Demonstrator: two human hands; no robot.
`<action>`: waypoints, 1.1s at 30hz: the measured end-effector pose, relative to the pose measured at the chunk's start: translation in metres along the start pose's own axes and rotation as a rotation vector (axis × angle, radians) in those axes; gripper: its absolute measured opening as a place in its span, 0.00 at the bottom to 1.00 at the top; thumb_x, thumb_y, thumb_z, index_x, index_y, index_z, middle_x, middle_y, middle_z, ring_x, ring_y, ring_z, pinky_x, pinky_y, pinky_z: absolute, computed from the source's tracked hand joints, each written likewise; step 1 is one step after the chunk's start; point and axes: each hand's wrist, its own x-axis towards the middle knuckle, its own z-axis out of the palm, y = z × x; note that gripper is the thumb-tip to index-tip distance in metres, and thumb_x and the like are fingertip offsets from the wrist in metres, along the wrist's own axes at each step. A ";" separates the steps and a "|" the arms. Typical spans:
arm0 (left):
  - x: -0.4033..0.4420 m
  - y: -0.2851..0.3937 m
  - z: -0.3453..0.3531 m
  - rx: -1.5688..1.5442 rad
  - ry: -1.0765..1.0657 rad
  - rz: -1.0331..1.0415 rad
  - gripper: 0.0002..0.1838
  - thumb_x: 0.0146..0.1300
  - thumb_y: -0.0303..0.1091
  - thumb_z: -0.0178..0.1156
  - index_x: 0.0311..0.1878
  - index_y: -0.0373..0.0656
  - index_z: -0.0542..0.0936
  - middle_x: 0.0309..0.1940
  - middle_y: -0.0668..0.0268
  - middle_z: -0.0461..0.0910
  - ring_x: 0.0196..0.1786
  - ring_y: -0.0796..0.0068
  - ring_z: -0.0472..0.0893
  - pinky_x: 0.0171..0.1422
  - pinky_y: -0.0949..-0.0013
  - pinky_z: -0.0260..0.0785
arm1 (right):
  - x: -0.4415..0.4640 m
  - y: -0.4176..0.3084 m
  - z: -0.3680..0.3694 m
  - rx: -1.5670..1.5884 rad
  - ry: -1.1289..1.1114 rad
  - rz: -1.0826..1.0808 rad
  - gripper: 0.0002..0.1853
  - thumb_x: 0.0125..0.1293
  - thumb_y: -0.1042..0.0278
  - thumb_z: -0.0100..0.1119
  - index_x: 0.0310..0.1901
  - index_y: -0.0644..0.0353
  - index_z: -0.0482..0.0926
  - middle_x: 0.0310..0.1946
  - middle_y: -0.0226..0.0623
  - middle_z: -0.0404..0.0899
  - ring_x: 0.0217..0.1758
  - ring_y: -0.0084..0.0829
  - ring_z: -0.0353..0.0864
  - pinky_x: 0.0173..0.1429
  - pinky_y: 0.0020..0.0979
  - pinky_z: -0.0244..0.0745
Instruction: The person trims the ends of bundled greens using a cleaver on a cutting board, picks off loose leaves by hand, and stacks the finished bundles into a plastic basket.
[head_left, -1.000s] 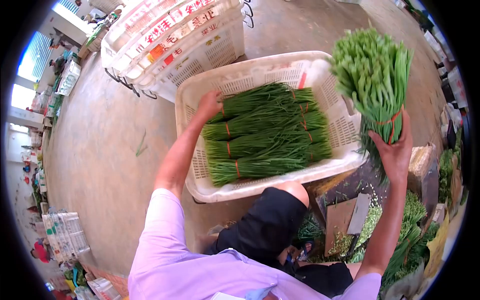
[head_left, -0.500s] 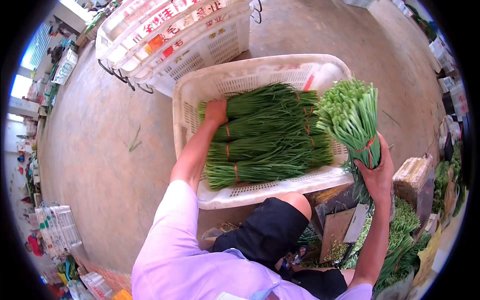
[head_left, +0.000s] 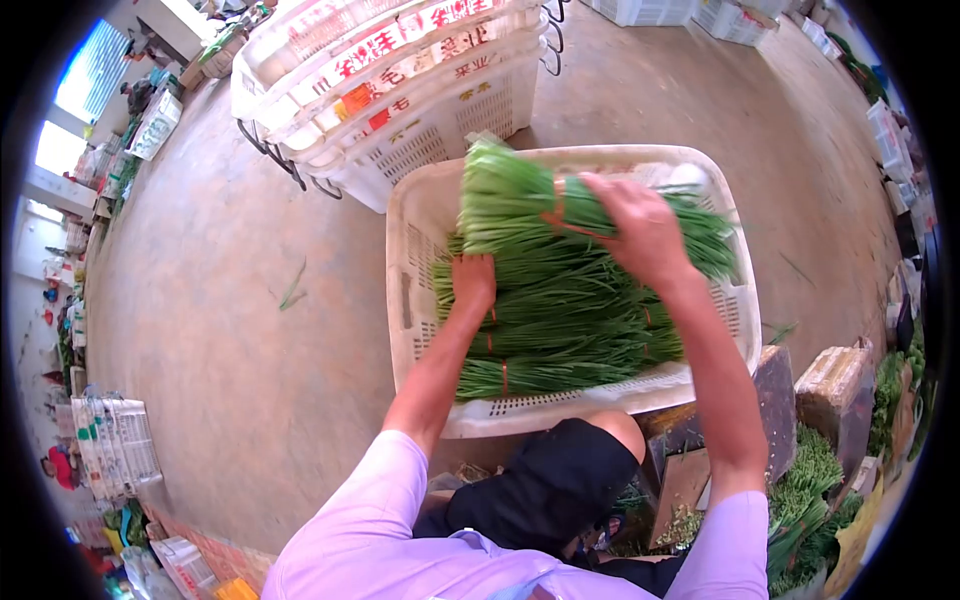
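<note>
One red-banded, slender-stalked green bundle (head_left: 510,205) is filling my curled right hand (head_left: 640,228); lower-left, my left hand (head_left: 474,282), grip unclear, is touching dark leafy bundles (head_left: 570,325) inside a perforated white plastic crate (head_left: 500,420).

Passage over floor (head_left: 220,300) left of basket (head_left: 520,417), crate stack (head_left: 420,95) behind.

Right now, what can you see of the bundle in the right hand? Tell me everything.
The bundle is a thick sheaf of slender green stems, pale at the blunt ends and darker toward the thin tips, tied with a reddish band. It is held across the far part of the crate, pale ends toward the picture's left. The right hand grips it from above, beside the band. It is slightly blurred; contact with the bundles beneath is unclear.
</note>
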 end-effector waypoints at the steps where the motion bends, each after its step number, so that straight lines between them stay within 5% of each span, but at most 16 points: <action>1: 0.000 0.002 -0.007 -0.044 -0.084 -0.028 0.09 0.57 0.31 0.60 0.42 0.45 0.79 0.41 0.59 0.83 0.52 0.58 0.80 0.56 0.55 0.70 | 0.011 -0.001 0.027 -0.011 -0.038 -0.035 0.40 0.50 0.73 0.74 0.68 0.49 0.71 0.49 0.41 0.80 0.55 0.44 0.80 0.60 0.44 0.75; 3: -0.003 0.005 -0.001 -0.087 -0.172 -0.058 0.14 0.52 0.27 0.64 0.44 0.43 0.78 0.43 0.59 0.82 0.54 0.57 0.79 0.59 0.54 0.70 | 0.025 -0.008 0.083 -0.044 -0.140 -0.040 0.42 0.50 0.70 0.75 0.69 0.45 0.69 0.52 0.39 0.78 0.58 0.42 0.78 0.62 0.41 0.73; 5: -0.004 0.005 0.021 -0.080 -0.023 -0.112 0.06 0.62 0.31 0.57 0.41 0.45 0.80 0.39 0.60 0.83 0.49 0.60 0.80 0.57 0.57 0.69 | 0.025 -0.013 0.141 -0.069 -0.241 0.032 0.44 0.50 0.65 0.76 0.70 0.43 0.67 0.59 0.41 0.75 0.65 0.43 0.73 0.68 0.48 0.66; 9: -0.002 0.001 0.017 -0.057 -0.073 -0.024 0.07 0.61 0.30 0.56 0.42 0.46 0.80 0.40 0.60 0.82 0.48 0.59 0.80 0.57 0.57 0.68 | 0.007 -0.030 0.215 0.130 -0.309 0.069 0.41 0.55 0.61 0.73 0.72 0.43 0.66 0.65 0.41 0.71 0.70 0.44 0.69 0.70 0.54 0.62; 12: -0.003 0.000 0.013 -0.033 -0.169 -0.004 0.09 0.61 0.30 0.56 0.43 0.44 0.80 0.41 0.60 0.82 0.48 0.58 0.79 0.55 0.56 0.68 | -0.002 -0.050 0.251 0.307 -0.548 0.132 0.29 0.70 0.54 0.56 0.72 0.45 0.66 0.73 0.42 0.64 0.76 0.47 0.62 0.73 0.55 0.59; 16: 0.000 -0.005 0.048 -0.209 -0.188 -0.069 0.13 0.56 0.36 0.62 0.45 0.44 0.81 0.43 0.58 0.82 0.50 0.55 0.79 0.55 0.53 0.70 | -0.009 -0.060 0.265 0.270 -0.644 0.231 0.27 0.74 0.49 0.47 0.71 0.46 0.67 0.76 0.44 0.61 0.78 0.49 0.59 0.74 0.57 0.56; 18: -0.004 -0.010 0.047 -0.266 0.067 -0.033 0.11 0.57 0.39 0.62 0.41 0.45 0.82 0.40 0.57 0.82 0.46 0.53 0.80 0.51 0.51 0.72 | -0.005 -0.062 0.258 0.252 -0.733 0.196 0.30 0.74 0.46 0.47 0.73 0.48 0.65 0.78 0.46 0.57 0.81 0.51 0.53 0.78 0.57 0.52; 21: -0.001 -0.014 0.035 -0.300 0.042 0.000 0.12 0.57 0.43 0.63 0.41 0.50 0.83 0.37 0.60 0.84 0.44 0.53 0.82 0.48 0.51 0.72 | -0.013 -0.075 0.219 0.254 -0.699 0.092 0.31 0.73 0.46 0.49 0.73 0.48 0.65 0.76 0.45 0.60 0.79 0.50 0.56 0.77 0.58 0.52; 23: 0.007 -0.024 0.075 -0.397 0.005 0.012 0.11 0.55 0.43 0.66 0.28 0.47 0.82 0.28 0.54 0.84 0.35 0.49 0.85 0.37 0.51 0.77 | -0.029 -0.071 0.187 0.342 -0.674 0.063 0.32 0.71 0.47 0.54 0.72 0.49 0.66 0.71 0.45 0.68 0.75 0.47 0.64 0.75 0.57 0.56; 25: 0.013 -0.007 0.064 -0.227 -0.166 0.019 0.17 0.49 0.41 0.72 0.40 0.43 0.82 0.38 0.50 0.84 0.45 0.46 0.84 0.45 0.48 0.76 | -0.054 -0.053 0.125 0.507 -0.758 0.216 0.29 0.69 0.52 0.60 0.68 0.54 0.70 0.57 0.50 0.80 0.62 0.51 0.77 0.65 0.49 0.71; 27: 0.012 -0.030 0.075 -0.386 0.031 0.246 0.29 0.48 0.43 0.74 0.54 0.43 0.80 0.43 0.51 0.84 0.49 0.46 0.83 0.49 0.47 0.76 | -0.090 -0.044 0.071 0.604 -0.546 0.284 0.24 0.71 0.54 0.59 0.62 0.58 0.75 0.47 0.51 0.84 0.54 0.52 0.82 0.58 0.47 0.77; 28: 0.014 -0.030 0.070 -0.339 -0.195 0.114 0.28 0.50 0.40 0.71 0.56 0.43 0.80 0.49 0.49 0.84 0.53 0.45 0.83 0.54 0.46 0.75 | -0.118 -0.037 0.038 0.687 -0.361 0.353 0.22 0.71 0.53 0.59 0.58 0.60 0.78 0.45 0.49 0.85 0.51 0.50 0.83 0.56 0.44 0.79; 30: 0.008 -0.046 0.054 -0.324 -0.166 0.106 0.29 0.48 0.35 0.67 0.57 0.42 0.79 0.51 0.48 0.83 0.55 0.44 0.82 0.57 0.46 0.75 | -0.168 -0.058 -0.051 1.041 -0.037 0.675 0.13 0.72 0.61 0.58 0.44 0.63 0.83 0.34 0.40 0.87 0.35 0.32 0.87 0.43 0.33 0.82; 32: 0.006 -0.072 0.057 -0.299 -0.129 0.214 0.33 0.48 0.35 0.67 0.61 0.37 0.77 0.56 0.45 0.81 0.59 0.43 0.79 0.63 0.48 0.73 | -0.244 -0.098 -0.143 1.055 0.274 0.953 0.10 0.73 0.66 0.56 0.41 0.64 0.83 0.28 0.35 0.85 0.30 0.22 0.84 0.36 0.26 0.79; 33: 0.003 -0.069 0.036 -0.283 -0.276 0.128 0.36 0.47 0.35 0.66 0.64 0.35 0.74 0.59 0.43 0.79 0.62 0.42 0.77 0.67 0.49 0.70 | -0.285 -0.128 -0.186 1.032 0.454 1.112 0.10 0.74 0.67 0.55 0.41 0.64 0.83 0.25 0.33 0.83 0.28 0.20 0.82 0.33 0.24 0.76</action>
